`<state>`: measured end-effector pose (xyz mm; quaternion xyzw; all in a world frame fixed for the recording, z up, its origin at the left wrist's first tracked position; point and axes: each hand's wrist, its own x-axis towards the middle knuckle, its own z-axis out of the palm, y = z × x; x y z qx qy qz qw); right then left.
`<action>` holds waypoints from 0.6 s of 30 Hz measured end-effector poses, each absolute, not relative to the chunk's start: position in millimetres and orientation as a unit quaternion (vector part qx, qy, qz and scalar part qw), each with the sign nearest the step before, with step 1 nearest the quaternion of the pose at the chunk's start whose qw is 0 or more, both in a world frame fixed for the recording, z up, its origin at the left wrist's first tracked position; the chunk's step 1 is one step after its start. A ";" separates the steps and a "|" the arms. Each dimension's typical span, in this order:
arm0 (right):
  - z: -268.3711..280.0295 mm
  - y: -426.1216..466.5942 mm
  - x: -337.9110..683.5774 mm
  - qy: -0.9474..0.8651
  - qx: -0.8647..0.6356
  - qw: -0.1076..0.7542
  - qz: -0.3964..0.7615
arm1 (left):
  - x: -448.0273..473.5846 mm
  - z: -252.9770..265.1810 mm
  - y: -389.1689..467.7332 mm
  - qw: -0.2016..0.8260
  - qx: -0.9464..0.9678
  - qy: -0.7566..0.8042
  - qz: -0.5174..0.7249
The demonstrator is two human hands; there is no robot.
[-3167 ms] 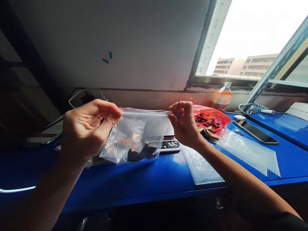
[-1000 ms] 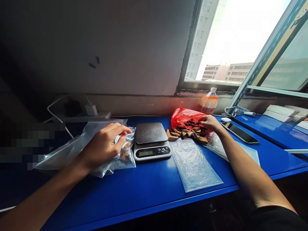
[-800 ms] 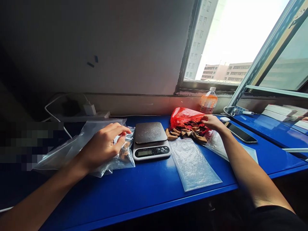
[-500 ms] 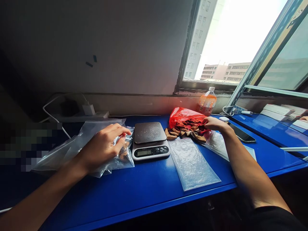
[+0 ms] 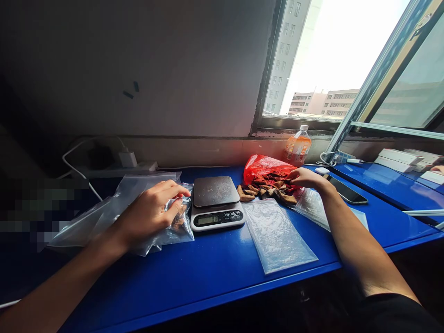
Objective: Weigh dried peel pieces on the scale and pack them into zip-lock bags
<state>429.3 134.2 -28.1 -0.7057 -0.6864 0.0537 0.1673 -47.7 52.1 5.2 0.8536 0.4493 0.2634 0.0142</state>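
Note:
My left hand [image 5: 157, 206] is open over a clear plastic bag [image 5: 185, 233] holding a few brown pieces, its fingers apart and curved above the bag. Beside it stands a kitchen scale [image 5: 217, 192] with a bare dark platform and a lit display. My right hand [image 5: 305, 178] reaches to the edge of a red plastic bag [image 5: 260, 164], fingers drawn together at the dried brown slices [image 5: 265, 187] spilling from its mouth. Whatever lies between those fingertips is hidden. A flat clear bag [image 5: 279, 238] lies in front of the slices.
More clear bags [image 5: 130, 187] lie under my left forearm, and another [image 5: 314, 206] lies below my right wrist. A phone [image 5: 347, 189], a drink bottle [image 5: 298, 145] and white boxes [image 5: 398, 159] are at the right. A charger [image 5: 127, 158] with a cable sits against the wall.
My right hand has shifted very slightly left over the slices. My left hand stays over the bag, and the scale and bags look the same.

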 end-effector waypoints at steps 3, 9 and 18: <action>-22.9 133.8 432.0 -0.685 -0.706 0.166 0.073 | -46.2 6.6 50.4 0.017 0.851 0.452 0.265; -18.5 132.6 433.4 -0.652 -0.685 0.269 0.182 | -44.5 6.0 50.6 0.017 0.853 0.449 0.268; 20.9 105.3 371.8 -0.769 -0.529 0.218 0.286 | -45.1 2.3 55.2 0.025 0.853 0.449 0.263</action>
